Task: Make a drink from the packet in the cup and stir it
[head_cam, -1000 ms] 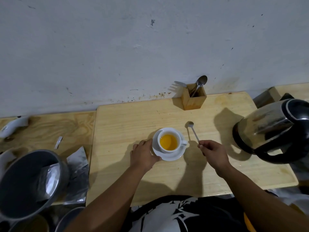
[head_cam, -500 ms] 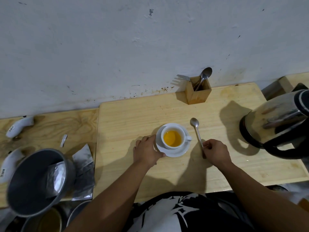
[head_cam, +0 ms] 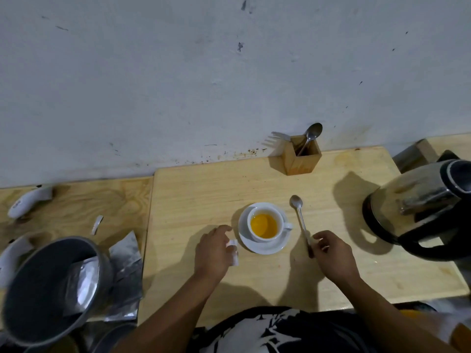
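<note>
A white cup (head_cam: 263, 238) holding an orange-yellow drink stands on a white saucer (head_cam: 263, 250) in the middle of the pale wooden board (head_cam: 204, 194). Just right of the saucer a metal spoon (head_cam: 298, 212) lies flat on the board, bowl pointing to the wall. My right hand (head_cam: 334, 256) pinches the near end of its handle. My left hand (head_cam: 211, 253) hovers just left of the saucer, apart from it, fingers spread and holding nothing. White patches show on two of its fingers.
A steel kettle (head_cam: 420, 207) with a black handle stands at the right edge. A wooden holder (head_cam: 302, 160) with cutlery sits by the wall. At the left are a grey pot (head_cam: 51, 289), opened foil packets (head_cam: 126, 261) and a torn strip (head_cam: 96, 224).
My right hand has lowered the spoon from the air onto the board beside the saucer. My left hand has come off the saucer's rim and drawn back a little to the left.
</note>
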